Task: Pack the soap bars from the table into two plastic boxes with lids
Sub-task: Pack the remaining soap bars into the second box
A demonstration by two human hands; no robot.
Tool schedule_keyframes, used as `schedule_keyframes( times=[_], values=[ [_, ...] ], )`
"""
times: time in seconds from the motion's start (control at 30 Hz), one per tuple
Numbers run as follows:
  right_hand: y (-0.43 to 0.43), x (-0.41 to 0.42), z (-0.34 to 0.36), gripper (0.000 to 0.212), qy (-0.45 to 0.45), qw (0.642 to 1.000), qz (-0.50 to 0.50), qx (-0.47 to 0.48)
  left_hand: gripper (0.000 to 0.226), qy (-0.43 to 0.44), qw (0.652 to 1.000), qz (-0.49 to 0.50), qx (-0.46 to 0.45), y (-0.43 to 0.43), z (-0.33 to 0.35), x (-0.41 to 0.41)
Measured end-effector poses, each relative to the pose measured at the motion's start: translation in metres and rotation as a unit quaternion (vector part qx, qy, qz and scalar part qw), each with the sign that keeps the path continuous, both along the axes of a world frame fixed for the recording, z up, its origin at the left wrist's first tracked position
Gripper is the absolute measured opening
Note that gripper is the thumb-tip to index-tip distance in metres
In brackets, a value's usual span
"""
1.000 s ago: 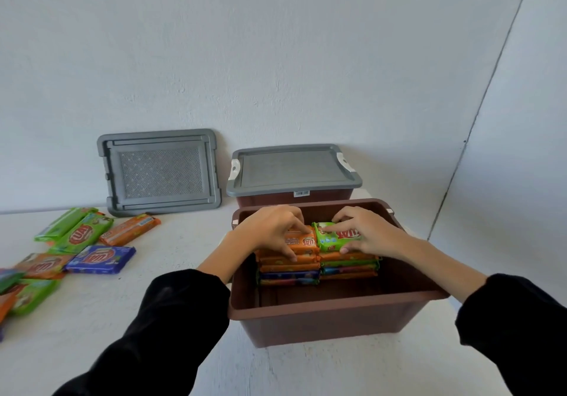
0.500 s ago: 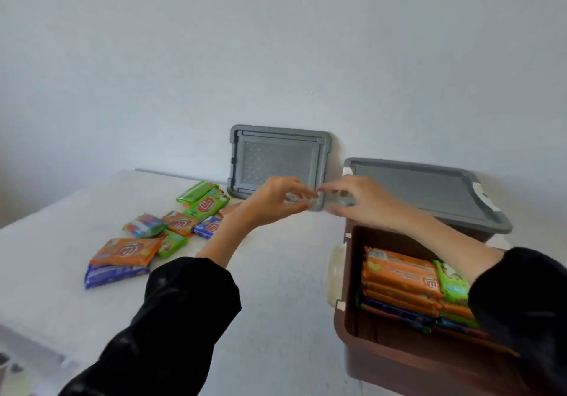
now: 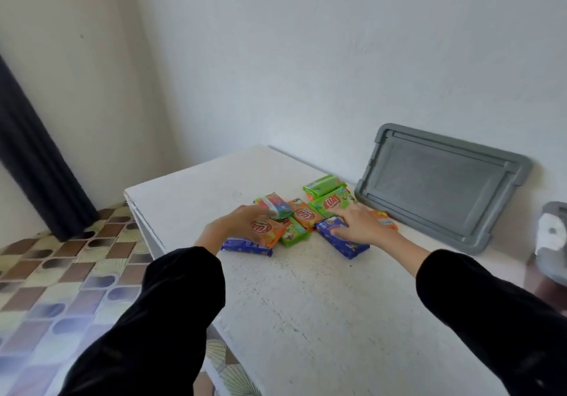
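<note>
Several wrapped soap bars lie in a loose cluster at the far middle of the white table. My left hand reaches over an orange bar that rests on a blue bar, and its fingertips touch a multicoloured bar. My right hand lies with spread fingers on another blue bar, its index finger reaching towards a green bar. More bars, orange and green, lie between and behind the hands. Neither hand has lifted anything.
A grey lid leans against the wall at the back right. The lidded box's corner with a white latch shows at the right edge. The table's left edge drops to a tiled floor. A dark curtain hangs at the left.
Both hands left the open brown box, swung left across the table and came down on the loose soap bars. My view turned left, so the brown box is out of sight.
</note>
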State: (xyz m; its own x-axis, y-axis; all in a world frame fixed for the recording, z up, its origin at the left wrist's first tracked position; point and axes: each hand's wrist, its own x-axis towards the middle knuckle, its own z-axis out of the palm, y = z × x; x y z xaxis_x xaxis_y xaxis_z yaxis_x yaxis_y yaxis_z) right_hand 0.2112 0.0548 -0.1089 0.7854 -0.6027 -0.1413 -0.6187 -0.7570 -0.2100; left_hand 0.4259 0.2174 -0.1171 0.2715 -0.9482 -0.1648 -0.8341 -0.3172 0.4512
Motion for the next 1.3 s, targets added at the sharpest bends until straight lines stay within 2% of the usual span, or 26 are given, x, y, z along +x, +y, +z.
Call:
schedule_keyframes(
  times=[0.13,0.3,0.4,0.43,0.53,0.63,0.73,0.83,0.93,1.1,1.3],
  values=[
    [0.001,0.010,-0.027,0.064,0.102,0.994,-0.029,-0.012,0.069,-0.024,0.999,-0.025,0.027,-0.005,-0.008,0.014],
    [0.004,0.009,-0.042,0.057,0.089,0.995,-0.035,-0.012,0.071,-0.129,0.990,-0.034,0.045,-0.010,-0.017,0.021],
    [0.005,0.005,-0.034,0.061,0.113,0.993,-0.022,-0.009,0.090,-0.182,0.983,-0.028,0.029,-0.011,-0.022,0.018],
    [0.006,0.004,-0.030,0.063,0.121,0.993,-0.018,-0.006,0.095,-0.185,0.982,-0.031,0.022,-0.012,-0.023,0.016],
    [0.009,0.002,-0.022,0.067,0.130,0.991,-0.021,-0.015,0.081,-0.125,0.992,-0.036,0.005,-0.010,-0.023,0.010],
    [0.016,0.003,-0.019,0.070,0.110,0.992,-0.020,-0.051,0.075,-0.117,0.992,-0.041,-0.009,-0.008,-0.024,0.007],
    [0.019,0.000,-0.014,0.081,0.061,0.996,-0.069,-0.011,0.073,-0.147,0.988,-0.029,-0.026,-0.007,-0.022,0.001],
    [0.023,-0.009,-0.009,0.089,0.073,0.994,-0.084,0.009,0.071,-0.172,0.984,-0.026,-0.046,-0.006,-0.018,-0.009],
    [0.022,-0.025,0.004,0.087,0.072,0.994,-0.084,0.002,0.069,-0.158,0.984,-0.042,-0.067,-0.009,0.000,-0.027],
    [0.015,-0.078,0.070,0.076,0.003,0.994,-0.107,-0.017,0.064,-0.134,0.976,-0.097,-0.142,-0.035,0.055,-0.080],
    [0.034,-0.188,0.144,0.077,-0.050,0.984,-0.161,-0.052,0.066,-0.153,0.935,-0.234,-0.218,-0.074,0.117,-0.178]
  ],
)
